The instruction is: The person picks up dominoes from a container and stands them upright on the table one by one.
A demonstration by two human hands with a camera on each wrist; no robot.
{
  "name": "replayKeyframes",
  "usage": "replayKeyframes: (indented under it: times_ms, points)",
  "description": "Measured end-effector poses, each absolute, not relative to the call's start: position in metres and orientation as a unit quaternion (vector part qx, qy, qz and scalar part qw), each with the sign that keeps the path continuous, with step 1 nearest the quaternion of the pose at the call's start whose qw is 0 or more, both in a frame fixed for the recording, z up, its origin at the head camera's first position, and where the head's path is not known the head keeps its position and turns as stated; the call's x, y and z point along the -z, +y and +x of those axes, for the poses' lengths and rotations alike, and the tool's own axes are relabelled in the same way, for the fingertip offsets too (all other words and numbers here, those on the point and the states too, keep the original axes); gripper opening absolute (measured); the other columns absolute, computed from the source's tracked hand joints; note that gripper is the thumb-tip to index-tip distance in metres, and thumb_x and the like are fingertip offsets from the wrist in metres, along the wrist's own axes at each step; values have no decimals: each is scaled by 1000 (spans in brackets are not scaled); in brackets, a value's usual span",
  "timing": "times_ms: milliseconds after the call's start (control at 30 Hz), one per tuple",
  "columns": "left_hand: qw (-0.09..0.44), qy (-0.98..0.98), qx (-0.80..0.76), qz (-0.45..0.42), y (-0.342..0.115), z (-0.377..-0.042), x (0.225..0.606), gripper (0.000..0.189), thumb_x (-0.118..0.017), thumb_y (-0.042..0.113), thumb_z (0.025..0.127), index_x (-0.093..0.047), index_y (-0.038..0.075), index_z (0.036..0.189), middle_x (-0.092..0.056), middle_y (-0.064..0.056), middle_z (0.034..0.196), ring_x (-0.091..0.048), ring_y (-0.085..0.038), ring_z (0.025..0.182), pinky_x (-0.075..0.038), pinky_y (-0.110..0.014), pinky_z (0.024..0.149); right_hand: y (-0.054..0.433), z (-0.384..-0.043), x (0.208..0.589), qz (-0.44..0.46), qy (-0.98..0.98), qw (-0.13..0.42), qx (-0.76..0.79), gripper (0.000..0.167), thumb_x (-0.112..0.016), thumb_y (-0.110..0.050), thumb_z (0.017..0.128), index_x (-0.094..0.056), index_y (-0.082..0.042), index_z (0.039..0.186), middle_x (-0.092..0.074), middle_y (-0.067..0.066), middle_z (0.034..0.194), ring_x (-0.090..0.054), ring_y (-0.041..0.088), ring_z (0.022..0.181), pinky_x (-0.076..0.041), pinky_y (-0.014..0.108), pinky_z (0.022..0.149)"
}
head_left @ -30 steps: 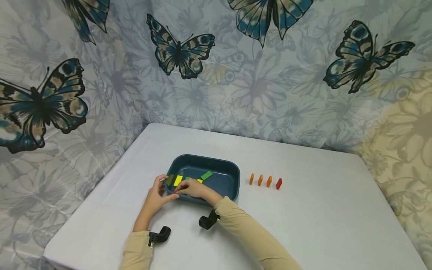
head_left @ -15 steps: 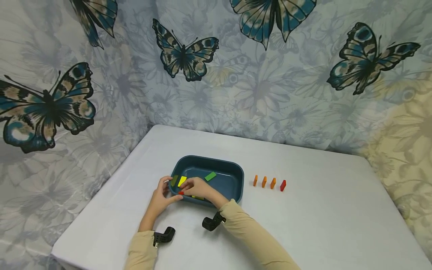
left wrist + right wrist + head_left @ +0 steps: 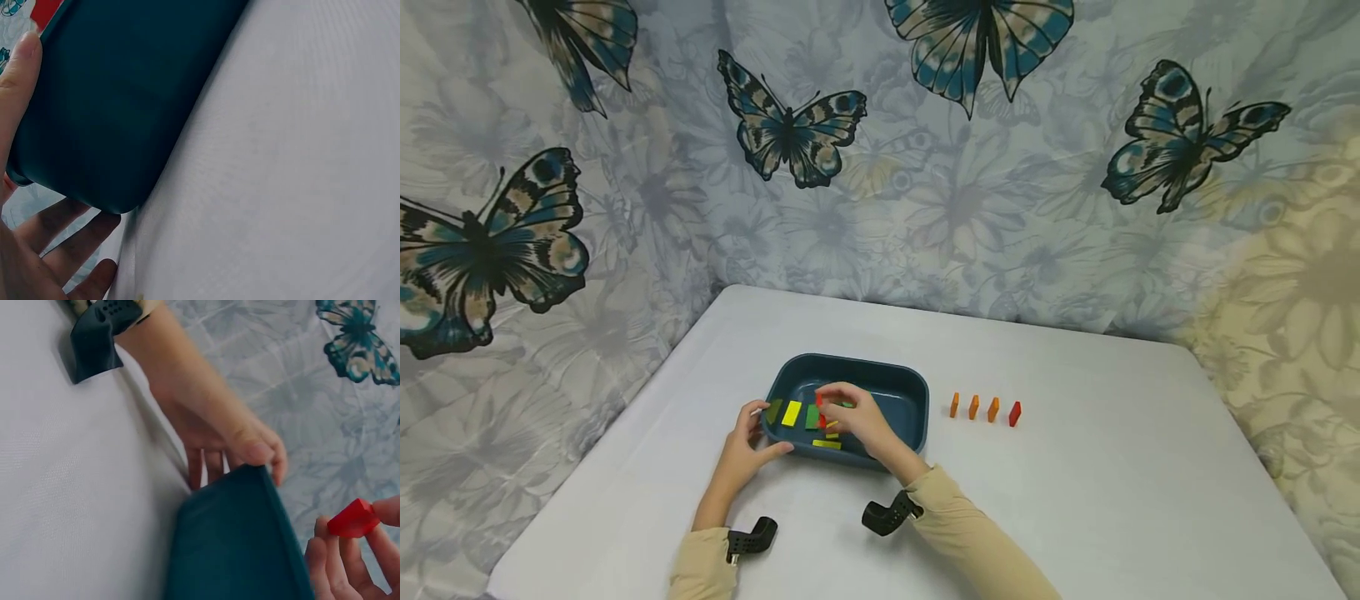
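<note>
In the head view, a dark blue tray [image 3: 891, 370] rests on the white table with several small domino-like blocks in it. My left hand [image 3: 739, 460] holds the tray's near left corner, thumb at the front rim and fingers round the left side. Above the tray's middle, my right hand [image 3: 867, 427] pinches a red block [image 3: 820, 399] between thumb and fingers; the right wrist view shows this red block [image 3: 354, 520] clearly. Beneath that hand lie a yellow block [image 3: 792, 413], a green block [image 3: 812, 417] and another yellow block [image 3: 827, 444] by the front wall. Some blocks are partly hidden by the fingers.
Right of the tray, a row of upright blocks stands on the table: orange blocks [image 3: 973, 407] and a red upright block [image 3: 1015, 414] at the row's right end. Butterfly-patterned fabric [image 3: 962, 208] hangs behind the table. Each wrist carries a black camera [image 3: 887, 517].
My right hand has lifted the red block from the tray's near left part and moved right with it. My left hand stays at the corner. The head view has shifted slightly.
</note>
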State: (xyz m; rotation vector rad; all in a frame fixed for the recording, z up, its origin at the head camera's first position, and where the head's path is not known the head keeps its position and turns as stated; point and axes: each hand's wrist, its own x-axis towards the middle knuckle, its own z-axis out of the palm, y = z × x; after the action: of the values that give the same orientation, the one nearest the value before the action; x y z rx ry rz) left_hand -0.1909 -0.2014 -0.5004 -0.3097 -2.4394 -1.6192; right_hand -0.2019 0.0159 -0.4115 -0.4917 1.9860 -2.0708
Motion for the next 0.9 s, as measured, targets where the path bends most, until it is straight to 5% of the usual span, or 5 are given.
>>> replayKeyframes:
  times_ms: [200,467,667,900]
  points:
    - [97,-828,543,-100,-202,-188,500,73,-81,16,65,-36,11,122,-54,-23,116,-51,-30,97,-39,-47,84,43,-203,414,-193,621,89,755,29,-53,6,85,-47,13,112,-50,26,103,-52,49,91,-47,48,73]
    - [102,-836,530,-98,-203,-187,498,73,-81,17,64,-36,10,122,-52,-24,117,-51,-32,98,-39,-48,84,91,-206,402,-158,604,17,781,34,-53,3,86,-45,13,118,-44,30,112,-58,32,92,-49,38,73]
    - [103,-836,528,-104,-204,-187,497,73,-81,16,65,-36,8,122,-51,-26,117,-51,-34,100,-39,-48,84,131,-205,392,-138,623,-27,770,22,-57,0,86,-58,1,108,-54,19,106,-58,33,92,-48,36,74]
    - [95,-827,543,-110,-201,-189,498,71,-79,16,67,-36,8,123,-50,-27,118,-50,-34,102,-38,-48,86,176,-202,385,-122,673,-87,724,36,-57,-1,86,-48,2,121,-54,8,102,-58,16,88,-49,30,73]
